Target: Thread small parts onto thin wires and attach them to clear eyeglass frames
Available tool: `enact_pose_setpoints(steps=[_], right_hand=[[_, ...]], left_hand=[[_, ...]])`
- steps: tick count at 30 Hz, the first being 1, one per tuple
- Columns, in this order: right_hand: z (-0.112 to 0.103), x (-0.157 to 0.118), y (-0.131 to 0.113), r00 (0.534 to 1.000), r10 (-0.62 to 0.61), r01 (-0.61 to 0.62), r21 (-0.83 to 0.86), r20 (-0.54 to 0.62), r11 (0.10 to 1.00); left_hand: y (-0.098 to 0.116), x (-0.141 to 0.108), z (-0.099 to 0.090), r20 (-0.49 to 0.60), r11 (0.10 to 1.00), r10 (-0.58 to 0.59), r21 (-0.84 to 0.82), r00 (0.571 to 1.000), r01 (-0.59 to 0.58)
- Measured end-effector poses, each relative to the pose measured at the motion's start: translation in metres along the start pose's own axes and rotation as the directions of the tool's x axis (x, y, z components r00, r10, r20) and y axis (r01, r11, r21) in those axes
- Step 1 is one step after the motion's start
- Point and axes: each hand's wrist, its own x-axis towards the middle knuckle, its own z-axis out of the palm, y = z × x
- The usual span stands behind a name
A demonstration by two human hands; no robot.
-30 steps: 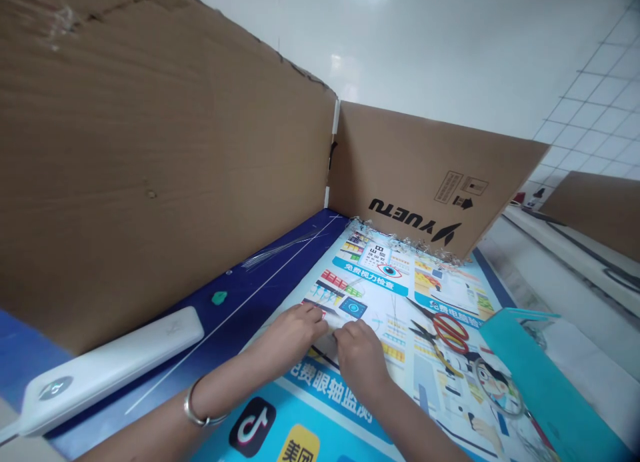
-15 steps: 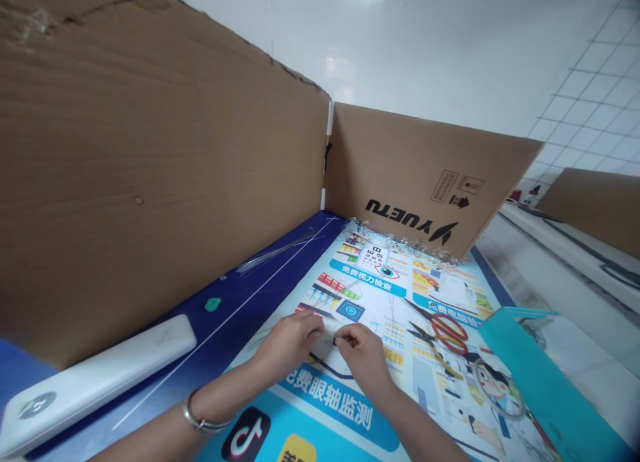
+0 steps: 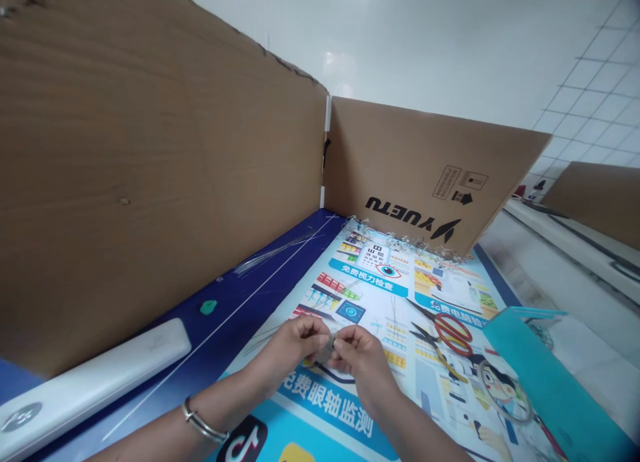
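Above the printed sheet [image 3: 320, 422], my left hand [image 3: 300, 339] and my right hand [image 3: 357, 355] are close together, thumb and fingers pinched. Whatever lies between the fingertips is too small and fine to make out. A metal bangle [image 3: 200, 420] circles my left wrist. Red-handled scissors [image 3: 453, 332] lie on the sheet to the right of my right hand. Just below them is a second pair of scissors with yellow handles [image 3: 453, 365]. Thin wire-like strands [image 3: 253, 342] lie just left of my left hand.
Tall cardboard panels stand at the left [image 3: 165, 162] and back [image 3: 410, 155]. A long white device [image 3: 105, 375] and a green lump [image 3: 208, 307] lie at left, near a bundle of strands [image 3: 270, 254]. A magnifying glass [image 3: 505, 390] and a teal folder [image 3: 555, 375] are right.
My left hand has turned so that its pinched thumb and finger show, with the fingertips of both hands nearer each other. The view has shifted slightly.
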Motion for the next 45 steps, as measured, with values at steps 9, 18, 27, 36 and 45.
enact_pose_setpoints(steps=[9, 18, 27, 36, 45], right_hand=[[-0.001, 0.000, 0.005, 0.999, 0.029, -0.033, 0.098, 0.038, 0.995], [-0.001, 0.001, -0.005, 0.985, -0.164, 0.174, -0.417, 0.062, 0.892], [0.000, 0.001, 0.000, 0.904, -0.341, 0.415, -0.718, 0.257, 0.559], [-0.003, 0.002, 0.002, 0.863, -0.286, 0.503, -0.765, 0.417, 0.403], [-0.004, 0.004, 0.002, 0.805, -0.321, 0.564, -0.812, 0.499, 0.150]], left_hand=[[-0.008, 0.002, 0.000, 0.048, 0.988, -0.051, -0.144, 0.998, 0.058], [0.003, 0.002, -0.015, 0.084, 0.863, 0.119, 0.483, 0.989, -0.145], [0.023, -0.004, -0.036, 0.281, 0.615, 0.135, 0.729, 0.950, -0.302], [0.026, -0.008, -0.047, 0.399, 0.497, 0.093, 0.775, 0.912, -0.390], [0.028, -0.008, -0.039, 0.398, 0.529, 0.113, 0.752, 0.910, -0.395]])
